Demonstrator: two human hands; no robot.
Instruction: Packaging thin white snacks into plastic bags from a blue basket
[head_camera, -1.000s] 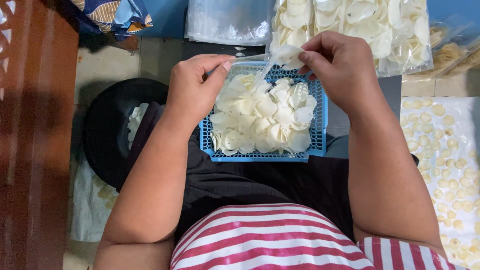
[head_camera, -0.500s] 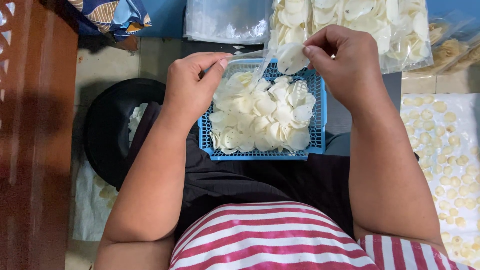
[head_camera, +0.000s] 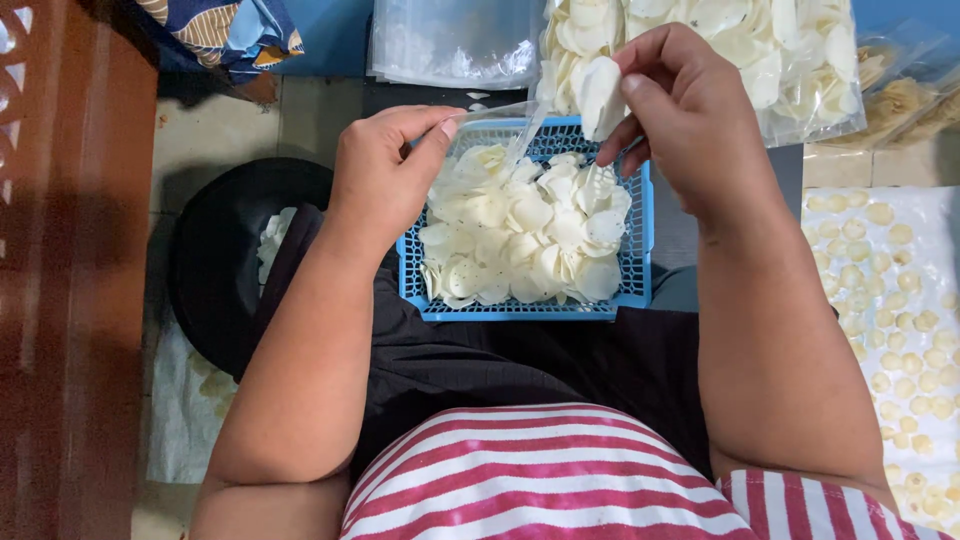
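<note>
Head view, looking down on a seated person's lap. The left hand (head_camera: 385, 170) pinches the rim of a small clear plastic bag (head_camera: 505, 135) between closed thumb and fingers (head_camera: 445, 128), holding its mouth up. The right hand (head_camera: 680, 110), just beside it, grips a pale white cracker chip (head_camera: 598, 95) in closed fingers (head_camera: 630, 90), the chip touching the bag's far edge. Directly below both sets of fingers sits a blue plastic basket (head_camera: 640, 250) heaped with similar chips (head_camera: 530, 235). Beyond the right fingers lies a large clear bag of chips (head_camera: 790, 60); outward of the left wrist stands a black round bin (head_camera: 215, 260).
</note>
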